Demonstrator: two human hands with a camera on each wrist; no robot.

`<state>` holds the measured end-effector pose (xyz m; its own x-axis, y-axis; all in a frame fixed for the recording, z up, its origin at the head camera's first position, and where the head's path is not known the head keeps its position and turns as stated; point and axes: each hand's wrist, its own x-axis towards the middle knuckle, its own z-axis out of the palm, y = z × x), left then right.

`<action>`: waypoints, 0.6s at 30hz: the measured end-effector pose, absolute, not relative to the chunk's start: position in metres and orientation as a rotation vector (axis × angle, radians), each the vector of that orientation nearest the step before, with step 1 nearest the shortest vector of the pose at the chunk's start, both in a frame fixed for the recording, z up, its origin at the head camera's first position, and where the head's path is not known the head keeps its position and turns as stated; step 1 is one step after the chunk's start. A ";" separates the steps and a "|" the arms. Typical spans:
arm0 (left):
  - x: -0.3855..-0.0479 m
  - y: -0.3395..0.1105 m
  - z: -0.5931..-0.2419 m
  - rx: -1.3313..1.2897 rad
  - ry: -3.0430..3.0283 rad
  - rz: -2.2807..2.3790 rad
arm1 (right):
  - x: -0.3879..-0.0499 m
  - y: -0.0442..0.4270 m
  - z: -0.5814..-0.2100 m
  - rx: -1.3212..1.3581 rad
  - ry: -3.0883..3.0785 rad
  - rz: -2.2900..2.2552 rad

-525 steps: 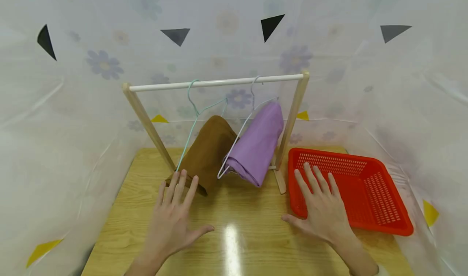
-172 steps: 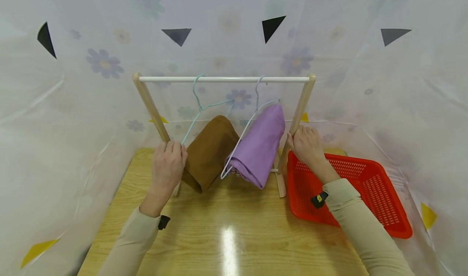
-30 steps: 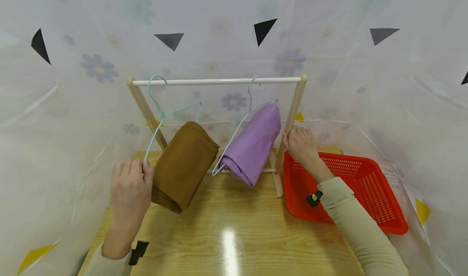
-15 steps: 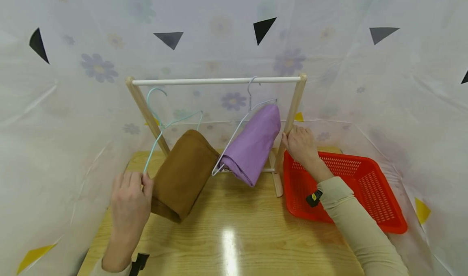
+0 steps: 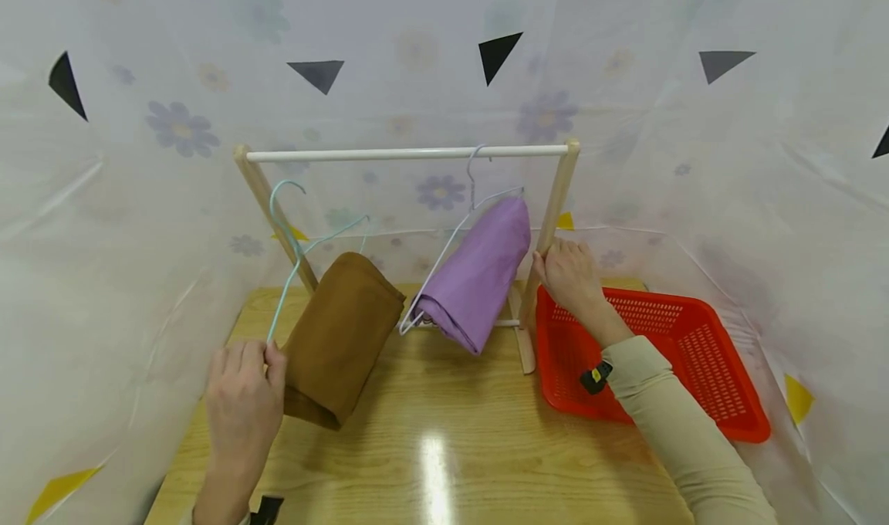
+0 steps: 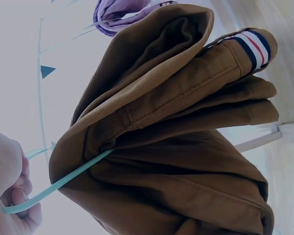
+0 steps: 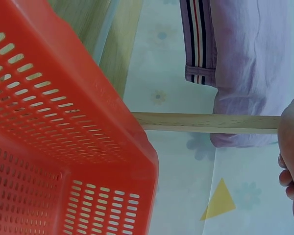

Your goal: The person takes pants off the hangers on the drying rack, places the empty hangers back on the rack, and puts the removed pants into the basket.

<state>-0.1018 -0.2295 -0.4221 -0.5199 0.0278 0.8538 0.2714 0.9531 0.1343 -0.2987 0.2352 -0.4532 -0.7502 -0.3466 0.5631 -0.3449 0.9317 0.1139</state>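
My left hand grips the lower corner of a mint-green hanger. A folded brown garment is draped over this hanger; the left wrist view shows its striped trim. The hanger's hook stands below and apart from the white rail of a small clothes rack. With curled fingers, my right hand holds the rack's right wooden post. Between the hands, a folded purple garment hangs on a pale hanger hooked over the rail. The right wrist view shows striped trim on it too.
A red plastic basket stands on the wooden table at the right, under my right forearm. The rack's left post rises behind the mint-green hanger. Flower-patterned sheeting encloses the back and sides.
My left hand gripped the mint-green hanger and slid it left along the rail. The hook then came off and sank below the rail, garment included. My right hand keeps hold of the post.
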 end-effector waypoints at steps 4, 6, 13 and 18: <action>-0.100 -0.230 -0.426 -0.209 -2.110 -0.308 | -0.297 0.236 -0.452 0.488 -2.505 0.022; -0.099 -0.230 -0.428 -0.202 -2.106 -0.316 | -0.296 0.236 -0.451 0.500 -2.504 0.033; -0.099 -0.231 -0.433 -0.203 -2.049 -0.311 | -0.286 0.236 -0.447 0.526 -2.483 0.116; -0.098 -0.230 -0.434 -0.205 -2.022 -0.315 | -0.272 0.233 -0.443 0.503 -2.479 0.210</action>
<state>-0.0980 -0.2303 -0.4340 -0.4522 0.0081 0.8919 0.2789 0.9511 0.1328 -0.2721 0.2332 -0.4432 -0.7520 -0.3059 0.5838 -0.3999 0.9159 -0.0353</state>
